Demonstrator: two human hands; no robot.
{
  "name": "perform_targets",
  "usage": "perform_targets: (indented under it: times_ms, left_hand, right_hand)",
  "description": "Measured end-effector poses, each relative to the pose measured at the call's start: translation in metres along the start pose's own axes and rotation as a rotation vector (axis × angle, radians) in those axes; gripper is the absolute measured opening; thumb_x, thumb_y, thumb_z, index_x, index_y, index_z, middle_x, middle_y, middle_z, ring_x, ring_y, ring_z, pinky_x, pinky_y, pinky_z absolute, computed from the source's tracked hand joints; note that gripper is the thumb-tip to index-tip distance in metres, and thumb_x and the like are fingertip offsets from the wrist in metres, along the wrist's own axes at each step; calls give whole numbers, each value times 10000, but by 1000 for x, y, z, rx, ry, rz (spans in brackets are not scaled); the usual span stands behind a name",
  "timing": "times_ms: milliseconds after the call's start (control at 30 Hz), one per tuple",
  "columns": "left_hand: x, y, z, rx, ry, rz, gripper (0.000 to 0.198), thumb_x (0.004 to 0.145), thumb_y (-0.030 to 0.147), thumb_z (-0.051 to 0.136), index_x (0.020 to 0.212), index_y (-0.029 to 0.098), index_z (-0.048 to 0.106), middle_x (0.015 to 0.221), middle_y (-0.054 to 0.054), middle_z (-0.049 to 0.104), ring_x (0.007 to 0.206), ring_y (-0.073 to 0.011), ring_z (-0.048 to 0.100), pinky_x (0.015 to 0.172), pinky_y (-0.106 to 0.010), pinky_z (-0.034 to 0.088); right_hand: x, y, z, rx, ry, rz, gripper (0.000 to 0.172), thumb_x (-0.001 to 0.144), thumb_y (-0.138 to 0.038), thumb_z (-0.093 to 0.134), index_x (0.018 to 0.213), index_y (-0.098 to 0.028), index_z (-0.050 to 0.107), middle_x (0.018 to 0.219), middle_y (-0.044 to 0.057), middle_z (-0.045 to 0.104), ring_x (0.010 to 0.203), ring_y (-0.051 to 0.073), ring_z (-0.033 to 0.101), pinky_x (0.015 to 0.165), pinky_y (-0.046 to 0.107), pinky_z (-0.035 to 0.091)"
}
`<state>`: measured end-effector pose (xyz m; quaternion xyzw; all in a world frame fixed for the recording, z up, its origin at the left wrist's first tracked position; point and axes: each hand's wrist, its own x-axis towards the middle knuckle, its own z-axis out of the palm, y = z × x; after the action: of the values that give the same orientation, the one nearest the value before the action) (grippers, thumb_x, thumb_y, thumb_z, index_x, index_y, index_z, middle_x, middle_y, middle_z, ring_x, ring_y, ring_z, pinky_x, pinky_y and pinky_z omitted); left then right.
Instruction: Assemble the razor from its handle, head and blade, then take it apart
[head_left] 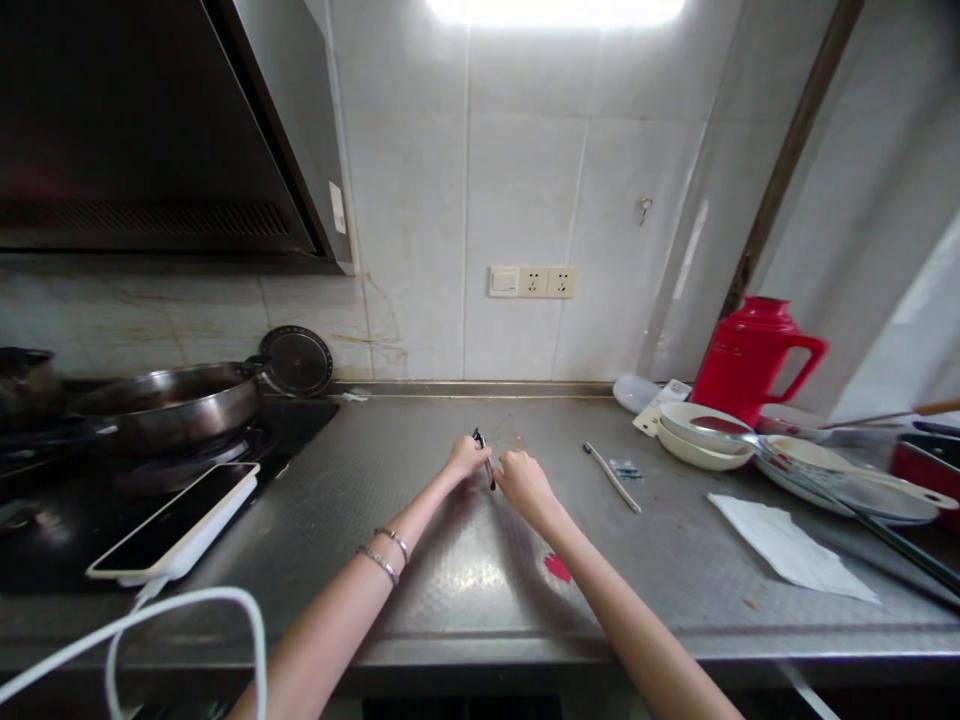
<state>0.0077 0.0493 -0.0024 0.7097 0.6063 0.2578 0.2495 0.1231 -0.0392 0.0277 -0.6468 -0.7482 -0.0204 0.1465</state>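
Observation:
My left hand point(466, 458), with two bracelets at the wrist, is closed around a slim black-and-silver object point(490, 470) whose kind I cannot make out. Its dark upper end shows above my fingers and its lower end points down toward the counter. Close on the other side is my right hand point(523, 482), fingers curled at the object's side; what they pinch is hidden. Right of my hands lie a pale thin stick with a dark end point(613, 478) and a small clear packet point(625, 469) with bluish bits. A red heart-shaped piece point(556, 567) is partly under my right forearm.
The metal counter point(420, 420) runs to the tiled wall. At left, a steel pan point(180, 400) sits on the black stove beside a phone point(180, 520) with a white cable point(225, 596). At right are a red thermos point(750, 360), stacked bowls point(705, 450) and a white paper napkin point(787, 545).

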Motion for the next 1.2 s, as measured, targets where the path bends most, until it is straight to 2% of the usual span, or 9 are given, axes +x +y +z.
perform_targets:
  times_ms: [133,267,400,500,700,900,1067,1200]
  left_hand:
    - [12,-18,-20,120,-73,-26,199,681,207,514,515,122,583,382,4,453,441,-131,503,455,-216,357]
    - [20,-35,-36,224,-143,-43,174,662,207,516,547,112,605,474,-59,573,470,-170,560,453,-237,384]
    - [24,-42,-39,309,-165,-7,154,654,216,526,592,122,631,600,-90,655,589,-177,612,511,-219,410]
    - [27,-44,-38,363,-163,18,158,649,245,541,624,132,649,699,-104,687,678,-189,632,554,-217,422]
    - [25,-43,-40,429,-162,38,230,654,347,550,649,152,671,759,-118,696,736,-224,644,605,-247,440]
    - [4,-42,-46,446,-114,14,374,758,439,428,687,166,674,771,-119,695,784,-244,643,646,-276,439]
    - [-16,-42,-36,479,-31,2,422,794,465,378,738,169,674,838,-121,691,839,-251,638,652,-281,435]
    - [-24,-38,-29,544,27,-26,360,790,421,406,797,182,675,884,-104,690,858,-234,636,662,-271,436]
  right_hand:
    - [4,34,-10,-44,17,73,267,840,-245,432,827,-118,667,873,175,675,858,233,639,708,255,427]
    - [6,88,-17,-66,40,178,251,805,-223,450,837,-113,673,883,194,673,862,249,640,708,267,425]
    - [2,138,-19,-89,28,296,251,760,-188,477,912,-115,663,914,195,668,867,267,639,680,279,428]
    - [-5,160,-21,-94,-23,395,238,760,-190,469,874,-120,666,894,192,667,826,273,647,627,283,430]
    - [-12,179,-23,-143,-103,436,278,777,-285,466,890,-113,653,930,194,656,856,296,636,615,308,442]
    - [-5,191,-17,-177,-196,399,313,771,-366,482,887,-135,659,956,176,659,865,295,634,634,321,454]
    - [-2,195,-9,-194,-251,359,311,785,-320,447,908,-136,665,977,178,658,881,282,633,661,324,460]
    - [-3,197,-6,-209,-263,330,356,800,-336,405,908,-127,672,972,189,660,886,303,632,661,355,465]
